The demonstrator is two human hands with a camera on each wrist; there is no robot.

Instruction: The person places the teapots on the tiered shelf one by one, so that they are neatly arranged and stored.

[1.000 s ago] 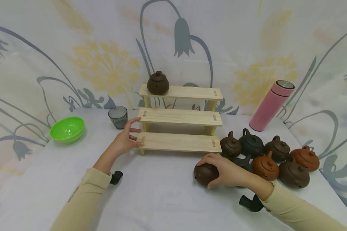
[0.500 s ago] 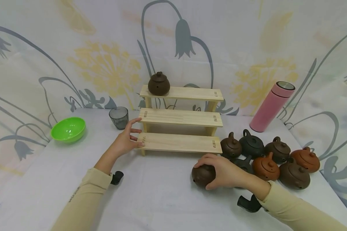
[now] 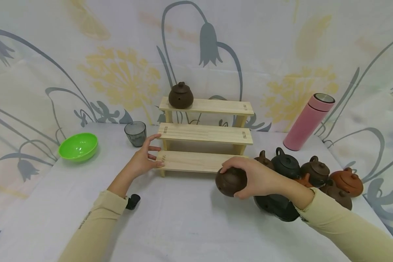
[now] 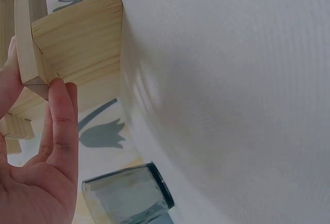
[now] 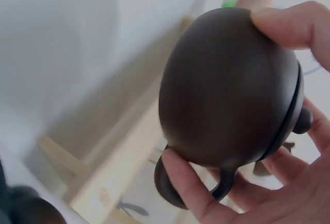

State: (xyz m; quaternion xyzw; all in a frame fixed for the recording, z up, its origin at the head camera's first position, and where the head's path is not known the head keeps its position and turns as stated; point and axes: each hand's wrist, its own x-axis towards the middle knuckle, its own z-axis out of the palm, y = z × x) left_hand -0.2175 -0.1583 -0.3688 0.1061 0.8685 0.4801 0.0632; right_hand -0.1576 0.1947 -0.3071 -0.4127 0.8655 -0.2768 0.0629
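A dark brown teapot [image 3: 230, 182] is in my right hand [image 3: 257, 178], lifted off the cloth in front of the shelf's lowest board. In the right wrist view, thumb and fingers grip the teapot [image 5: 229, 87] round its body, with a finger by its handle. At the left end of the three-tier wooden shelf [image 3: 190, 161] is my left hand [image 3: 143, 160]. Its thumb and fingers pinch the end of a board [image 4: 31, 53] in the left wrist view. Another dark brown teapot [image 3: 181, 96] stands on the top board, towards its left end.
Several teapots [image 3: 315, 170], brown, black and reddish, crowd the table right of the shelf, partly hidden by my right arm. Behind them stands a pink thermos [image 3: 308, 122]. A grey glass [image 3: 135, 134] and a green bowl [image 3: 78, 147] are on the left.
My right hand has first drawn the teapot slightly left along the cloth, then raised it off the table. My left hand stays at the shelf's end.
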